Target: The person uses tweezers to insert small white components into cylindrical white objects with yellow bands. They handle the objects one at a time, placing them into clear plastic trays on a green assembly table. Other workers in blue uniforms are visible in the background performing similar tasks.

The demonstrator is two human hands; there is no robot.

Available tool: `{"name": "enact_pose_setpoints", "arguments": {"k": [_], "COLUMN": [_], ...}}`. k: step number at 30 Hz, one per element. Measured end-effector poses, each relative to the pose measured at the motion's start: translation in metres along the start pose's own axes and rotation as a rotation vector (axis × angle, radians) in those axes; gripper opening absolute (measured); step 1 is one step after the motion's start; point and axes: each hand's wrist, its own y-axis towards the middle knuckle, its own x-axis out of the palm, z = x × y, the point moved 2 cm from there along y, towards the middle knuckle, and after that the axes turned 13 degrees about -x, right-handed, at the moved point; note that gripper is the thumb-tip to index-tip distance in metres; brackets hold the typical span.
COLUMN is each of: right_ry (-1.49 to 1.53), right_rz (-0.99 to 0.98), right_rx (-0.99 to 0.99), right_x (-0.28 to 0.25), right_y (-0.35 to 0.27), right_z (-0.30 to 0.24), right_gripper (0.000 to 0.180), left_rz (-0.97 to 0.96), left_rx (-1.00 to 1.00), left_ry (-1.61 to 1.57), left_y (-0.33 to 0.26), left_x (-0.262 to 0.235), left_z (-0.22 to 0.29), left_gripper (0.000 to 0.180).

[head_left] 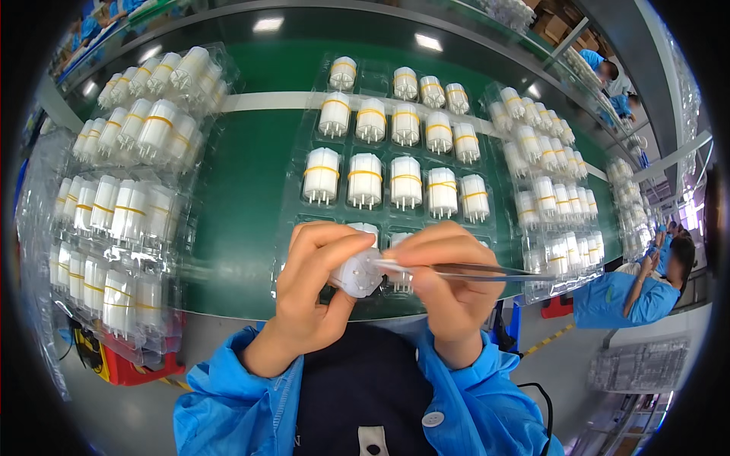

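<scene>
Near the front edge of the table, my left hand grips a white cylindrical part between thumb and fingers, its round end face turned up toward me. My right hand is closed around a pair of metal tweezers, whose long thin shanks reach out to the right. The right fingertips meet at the edge of the part's end face, by a small whitish piece that I cannot make out clearly. Just beyond both hands lies a clear plastic tray with rows of white cylinders, each with a yellow band and pins.
Stacked clear trays of similar white cylinders stand on the left. More filled trays line the right side. The table is green with a pale strip across it. A co-worker in blue sits at the far right.
</scene>
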Motion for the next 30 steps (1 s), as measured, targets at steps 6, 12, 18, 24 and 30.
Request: {"name": "enact_pose_setpoints", "arguments": {"k": [6,12,18,24,30], "right_ry": [0.124,0.055,-0.001,-0.112,-0.193], "right_rz": [0.142,0.116,0.087,0.023,-0.131], "right_rx": [0.040,-0.018,-0.023,-0.067,-0.089], "right_x": [0.016,0.019,0.019,0.021,0.018], "right_y": [-0.010,-0.007,-0.004,0.001,0.017], "right_z": [0.002,0.005,0.001,-0.004,-0.009], "right_gripper": [0.014,0.013,0.014,0.014,0.014], "left_rz": [0.099,0.118,0.124,0.129,0.076], "left_rx": [0.023,0.004,-0.005,0.004,-0.003], "left_ry": [-0.080,-0.049,-0.037,-0.025,0.008], "left_y": [0.000,-0.001,-0.002,-0.002,-0.003], "left_x": [0.005,0.003,0.004,0.004,0.002], "left_z": [-0.001,-0.001,-0.002,-0.002,-0.003], "left_gripper": [0.054,0.057,0.058,0.056,0.057]}}
